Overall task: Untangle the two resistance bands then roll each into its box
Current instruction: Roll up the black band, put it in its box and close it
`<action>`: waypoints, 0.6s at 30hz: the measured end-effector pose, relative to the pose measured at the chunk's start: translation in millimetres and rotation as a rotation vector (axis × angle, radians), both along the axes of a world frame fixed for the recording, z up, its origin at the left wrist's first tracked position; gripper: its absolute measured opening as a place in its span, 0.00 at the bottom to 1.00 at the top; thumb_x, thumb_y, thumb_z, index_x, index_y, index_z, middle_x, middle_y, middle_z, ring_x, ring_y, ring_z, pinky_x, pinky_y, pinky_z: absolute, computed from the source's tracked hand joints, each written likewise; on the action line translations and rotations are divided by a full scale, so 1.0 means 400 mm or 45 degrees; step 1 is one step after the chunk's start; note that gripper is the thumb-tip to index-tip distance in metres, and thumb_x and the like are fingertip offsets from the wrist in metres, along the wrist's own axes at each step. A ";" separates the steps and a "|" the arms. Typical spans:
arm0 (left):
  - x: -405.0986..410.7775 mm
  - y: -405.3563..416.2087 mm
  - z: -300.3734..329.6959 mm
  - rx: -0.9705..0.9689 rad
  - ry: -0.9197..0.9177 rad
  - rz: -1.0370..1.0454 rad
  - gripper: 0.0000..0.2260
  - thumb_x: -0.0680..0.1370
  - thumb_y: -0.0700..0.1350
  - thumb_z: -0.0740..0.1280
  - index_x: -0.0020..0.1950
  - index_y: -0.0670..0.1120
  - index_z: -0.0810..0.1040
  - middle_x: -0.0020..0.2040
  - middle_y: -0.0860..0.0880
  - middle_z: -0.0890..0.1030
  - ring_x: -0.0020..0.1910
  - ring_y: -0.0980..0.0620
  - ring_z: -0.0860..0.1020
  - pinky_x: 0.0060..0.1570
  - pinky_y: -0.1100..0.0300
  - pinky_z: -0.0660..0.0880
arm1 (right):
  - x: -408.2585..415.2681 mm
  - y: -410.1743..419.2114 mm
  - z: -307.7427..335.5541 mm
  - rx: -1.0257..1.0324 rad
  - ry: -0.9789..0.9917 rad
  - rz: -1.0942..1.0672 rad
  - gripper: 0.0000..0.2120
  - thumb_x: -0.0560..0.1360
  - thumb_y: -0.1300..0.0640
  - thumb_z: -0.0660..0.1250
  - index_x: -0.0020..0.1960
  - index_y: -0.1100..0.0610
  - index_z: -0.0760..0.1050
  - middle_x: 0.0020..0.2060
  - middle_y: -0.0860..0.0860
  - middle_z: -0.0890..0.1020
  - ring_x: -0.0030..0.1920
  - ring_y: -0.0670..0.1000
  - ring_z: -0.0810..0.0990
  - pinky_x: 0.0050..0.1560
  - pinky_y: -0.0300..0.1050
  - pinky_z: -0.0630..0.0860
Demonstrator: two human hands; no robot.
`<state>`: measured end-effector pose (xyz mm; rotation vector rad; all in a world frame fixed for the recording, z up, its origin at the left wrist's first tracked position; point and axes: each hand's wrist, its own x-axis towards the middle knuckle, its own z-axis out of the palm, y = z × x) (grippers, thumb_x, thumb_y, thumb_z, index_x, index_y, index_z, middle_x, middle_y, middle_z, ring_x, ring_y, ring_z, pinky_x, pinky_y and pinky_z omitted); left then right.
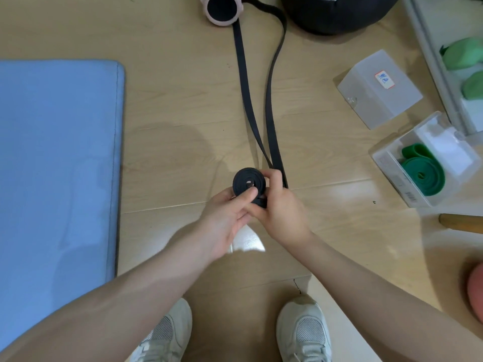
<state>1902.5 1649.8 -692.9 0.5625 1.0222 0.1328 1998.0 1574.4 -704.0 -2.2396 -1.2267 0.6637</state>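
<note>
Head view: both hands hold the black band [249,182], partly rolled up, over the wood floor [183,105]. Left hand [226,218] fingers curl around the roll. Right hand [281,207] pinches its side. Green band [423,173] sits rolled in its open box [392,165]. Closed box [379,88] stands nearby.

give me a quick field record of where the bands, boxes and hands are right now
black band: partly rolled, two loose strands run away across the floor
left hand: grip on the roll, thumb across its face
right hand: grip on the roll's right side
green band: rolled, inside the open box
shut box: closed, red-edged label on top
blue mat: left of the hands
</note>
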 end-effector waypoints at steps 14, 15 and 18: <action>-0.027 0.080 0.009 0.404 0.165 -0.077 0.08 0.72 0.37 0.70 0.50 0.42 0.80 0.43 0.47 0.84 0.40 0.55 0.82 0.43 0.63 0.80 | 0.090 0.017 -0.059 -0.262 -0.106 0.449 0.38 0.69 0.46 0.71 0.73 0.55 0.58 0.53 0.51 0.82 0.68 0.53 0.68 0.73 0.45 0.45; -0.031 0.078 0.008 0.401 0.163 -0.099 0.09 0.72 0.36 0.70 0.51 0.41 0.80 0.42 0.48 0.84 0.39 0.56 0.82 0.40 0.65 0.79 | 0.117 0.020 -0.067 -0.349 -0.213 0.618 0.30 0.71 0.49 0.69 0.70 0.53 0.65 0.57 0.50 0.80 0.72 0.52 0.63 0.72 0.43 0.37; -0.036 0.085 0.002 0.416 0.209 -0.111 0.09 0.72 0.36 0.70 0.51 0.42 0.80 0.39 0.50 0.83 0.36 0.60 0.81 0.35 0.69 0.77 | 0.171 0.039 -0.080 -0.426 -0.445 0.988 0.13 0.75 0.53 0.64 0.59 0.54 0.75 0.59 0.51 0.79 0.74 0.52 0.59 0.72 0.43 0.37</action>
